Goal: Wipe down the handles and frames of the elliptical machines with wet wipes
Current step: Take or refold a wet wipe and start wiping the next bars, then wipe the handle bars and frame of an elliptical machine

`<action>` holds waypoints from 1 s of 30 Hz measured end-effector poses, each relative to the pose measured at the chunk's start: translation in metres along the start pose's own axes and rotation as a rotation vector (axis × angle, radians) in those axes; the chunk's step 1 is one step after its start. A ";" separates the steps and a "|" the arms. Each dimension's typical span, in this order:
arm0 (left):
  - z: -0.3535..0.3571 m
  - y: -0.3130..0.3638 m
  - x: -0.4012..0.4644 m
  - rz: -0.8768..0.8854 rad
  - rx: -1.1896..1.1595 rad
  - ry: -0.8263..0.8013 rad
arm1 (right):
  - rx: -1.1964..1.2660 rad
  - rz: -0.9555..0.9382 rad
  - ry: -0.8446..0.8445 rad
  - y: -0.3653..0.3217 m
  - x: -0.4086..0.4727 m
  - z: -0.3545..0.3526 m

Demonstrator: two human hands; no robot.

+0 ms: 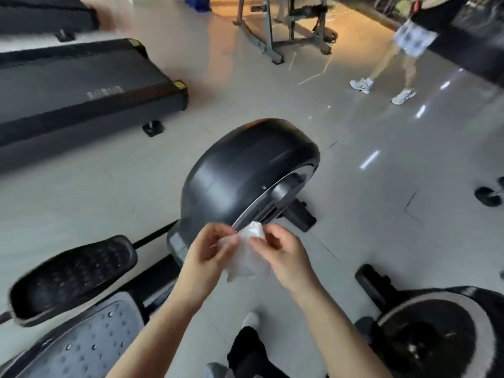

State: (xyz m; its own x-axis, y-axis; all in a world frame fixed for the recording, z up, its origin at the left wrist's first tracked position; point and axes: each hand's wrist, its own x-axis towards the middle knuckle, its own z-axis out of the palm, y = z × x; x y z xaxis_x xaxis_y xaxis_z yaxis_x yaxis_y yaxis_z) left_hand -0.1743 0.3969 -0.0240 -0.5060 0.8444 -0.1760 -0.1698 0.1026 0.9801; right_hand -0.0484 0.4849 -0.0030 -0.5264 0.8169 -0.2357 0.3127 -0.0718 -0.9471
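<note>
Both hands were up front, left hand (211,248) and right hand (281,252) each pinching the wet wipe (246,257) over the elliptical's black flywheel housing (240,175).

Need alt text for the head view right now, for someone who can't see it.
Both hands, left hand and right hand, pinch a white wet wipe held up above the grey floor, in front of an elliptical's black flywheel housing. Its pedals sit lower left; a treadmill and a bystander's legs lie beyond.
</note>
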 end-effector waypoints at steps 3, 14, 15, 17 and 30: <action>0.062 0.007 0.050 -0.033 0.009 -0.083 | -0.028 -0.005 0.000 0.005 0.042 -0.066; 0.229 0.028 0.214 -0.052 0.163 -0.381 | -0.280 -0.016 -0.078 -0.010 0.173 -0.270; 0.241 0.028 0.231 -0.055 0.179 -0.409 | -0.291 -0.011 -0.095 -0.010 0.186 -0.283; 0.264 0.027 0.262 -0.066 0.196 -0.444 | -0.318 0.001 -0.117 -0.008 0.214 -0.306; 0.379 0.048 0.483 -0.124 -0.007 -0.247 | -0.421 -0.002 -0.393 -0.041 0.486 -0.454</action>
State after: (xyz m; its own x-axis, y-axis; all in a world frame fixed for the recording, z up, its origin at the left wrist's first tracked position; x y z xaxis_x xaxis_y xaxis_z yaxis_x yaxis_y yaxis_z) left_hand -0.1060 1.0091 -0.0275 -0.2596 0.9284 -0.2659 -0.2239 0.2100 0.9517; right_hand 0.0417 1.1447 0.0195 -0.7565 0.5368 -0.3736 0.5569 0.2292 -0.7983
